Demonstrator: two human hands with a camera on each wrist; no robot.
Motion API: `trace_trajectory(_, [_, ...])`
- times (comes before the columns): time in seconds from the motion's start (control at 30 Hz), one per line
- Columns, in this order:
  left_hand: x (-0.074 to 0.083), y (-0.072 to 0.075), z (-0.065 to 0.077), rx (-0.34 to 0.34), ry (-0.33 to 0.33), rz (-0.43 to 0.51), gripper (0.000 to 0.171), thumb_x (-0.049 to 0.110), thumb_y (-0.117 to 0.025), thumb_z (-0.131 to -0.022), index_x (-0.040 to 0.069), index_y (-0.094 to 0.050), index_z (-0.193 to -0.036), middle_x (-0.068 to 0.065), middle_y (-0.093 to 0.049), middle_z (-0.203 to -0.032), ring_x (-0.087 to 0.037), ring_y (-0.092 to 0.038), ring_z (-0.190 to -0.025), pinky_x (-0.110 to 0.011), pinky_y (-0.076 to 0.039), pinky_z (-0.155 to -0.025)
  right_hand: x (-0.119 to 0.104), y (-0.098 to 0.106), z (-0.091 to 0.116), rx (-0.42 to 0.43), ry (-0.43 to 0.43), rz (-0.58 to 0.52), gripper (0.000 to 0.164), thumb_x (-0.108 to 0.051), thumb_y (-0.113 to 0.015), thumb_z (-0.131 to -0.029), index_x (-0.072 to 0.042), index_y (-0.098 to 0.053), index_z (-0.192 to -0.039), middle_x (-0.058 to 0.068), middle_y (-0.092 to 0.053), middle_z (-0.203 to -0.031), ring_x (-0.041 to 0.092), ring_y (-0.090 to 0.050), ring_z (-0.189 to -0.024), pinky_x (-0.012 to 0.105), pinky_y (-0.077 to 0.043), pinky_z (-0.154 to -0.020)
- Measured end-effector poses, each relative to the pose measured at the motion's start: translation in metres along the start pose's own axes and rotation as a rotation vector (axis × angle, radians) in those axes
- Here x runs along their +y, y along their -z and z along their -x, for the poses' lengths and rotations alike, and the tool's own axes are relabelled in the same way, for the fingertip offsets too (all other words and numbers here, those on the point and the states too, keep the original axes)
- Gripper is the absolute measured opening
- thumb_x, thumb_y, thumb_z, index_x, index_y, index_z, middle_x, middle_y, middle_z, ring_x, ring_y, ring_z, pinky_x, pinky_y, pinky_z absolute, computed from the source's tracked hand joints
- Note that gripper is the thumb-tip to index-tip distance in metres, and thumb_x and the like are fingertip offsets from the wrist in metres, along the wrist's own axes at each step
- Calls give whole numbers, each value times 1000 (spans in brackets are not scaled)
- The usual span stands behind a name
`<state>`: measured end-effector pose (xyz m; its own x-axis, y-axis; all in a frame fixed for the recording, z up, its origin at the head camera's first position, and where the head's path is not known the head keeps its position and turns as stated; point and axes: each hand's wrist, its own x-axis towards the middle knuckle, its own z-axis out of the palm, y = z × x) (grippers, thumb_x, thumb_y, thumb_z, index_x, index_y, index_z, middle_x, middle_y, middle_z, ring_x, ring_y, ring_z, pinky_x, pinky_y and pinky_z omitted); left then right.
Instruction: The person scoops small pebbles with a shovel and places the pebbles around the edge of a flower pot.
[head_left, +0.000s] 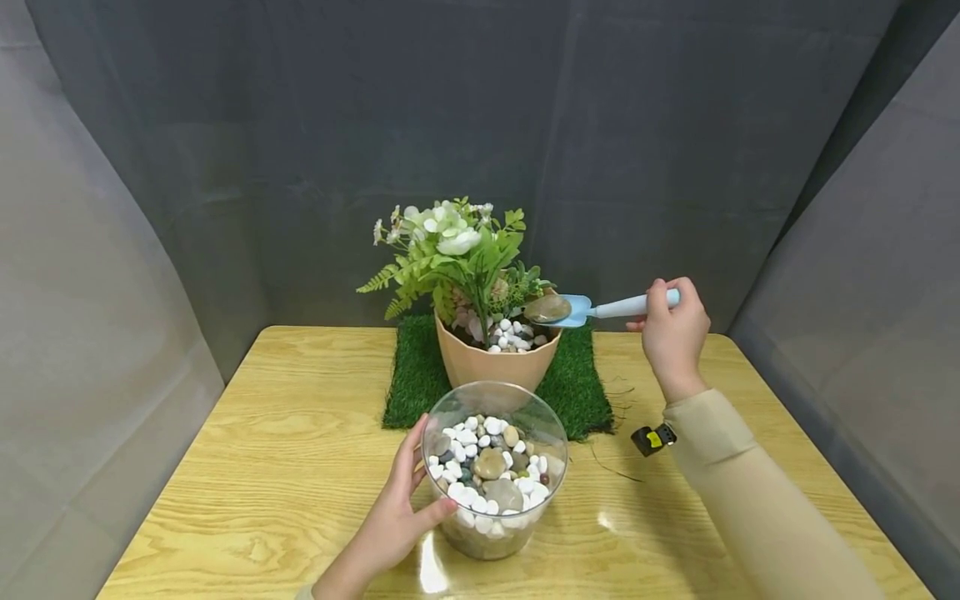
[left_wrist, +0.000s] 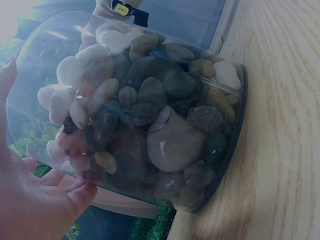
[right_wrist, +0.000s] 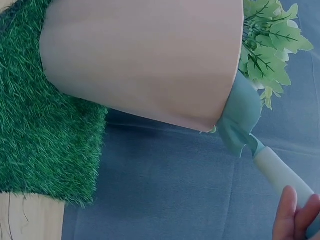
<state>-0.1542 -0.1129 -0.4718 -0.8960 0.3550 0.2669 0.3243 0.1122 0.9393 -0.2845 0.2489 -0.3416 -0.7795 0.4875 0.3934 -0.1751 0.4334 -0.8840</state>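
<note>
My right hand (head_left: 677,337) grips the white handle of a light-blue garden trowel (head_left: 576,311). A large brown stone (head_left: 548,308) lies on the trowel's blade, above the right rim of a peach flowerpot (head_left: 498,367). White flowers with green leaves (head_left: 457,250) stand in the pot, with white pebbles (head_left: 512,335) at their base. With thumb and fingers spread around its left side, my left hand (head_left: 393,508) holds a clear container (head_left: 487,542) of white, brown and grey stones. In the right wrist view, the trowel blade (right_wrist: 242,110) is seen from below at the pot's rim.
The flowerpot stands on a square of artificial grass (head_left: 577,387) at the back of the wooden table (head_left: 300,450). Loose dark strands (head_left: 615,471) lie to the right of the mat. Grey cloth (head_left: 637,150) hangs behind and at both sides.
</note>
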Motion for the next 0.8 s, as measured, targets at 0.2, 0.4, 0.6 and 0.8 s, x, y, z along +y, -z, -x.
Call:
trace_trajectory(0.2, [1,0,0,-1,8,-1,101,29,-76,-94,31,-6,-167,-18,-8,-173,-51,-23,-153,-69,-25,-120,-6,2,-4,-31,19,47,32,-41,-41,-108,-13,-52,-95,15,-58,-86,1,-61,-55,16,-57,-54])
trace_trajectory(0.4, [2,0,0,0,13,1,101,28,-76,-94,31,-6,-167,-18,-9,-173,-51,-23,-153,-68,-25,-121,-12,3,-3,-7,104,98,35,-40,-42,-107,-7,-53,-99,12,-60,-79,1,-60,-50,15,-54,-50])
trace_trajectory(0.6, [3,0,1,4,22,-6,101,27,-76,-94,31,-6,-167,-17,-9,-173,-52,-23,-152,-69,-25,-120,-28,3,3,38,258,185,39,-36,-42,-107,-1,-54,-98,14,-61,-74,-6,-55,-48,11,-49,-48])
trace_trajectory(0.8, [3,0,1,4,27,-13,101,26,-76,-94,31,-6,-167,-17,-8,-173,-52,-23,-152,-69,-25,-120,-34,-7,20,32,390,213,33,-29,-44,-108,-1,-54,-92,14,-61,-68,-11,-51,-50,11,-43,-47])
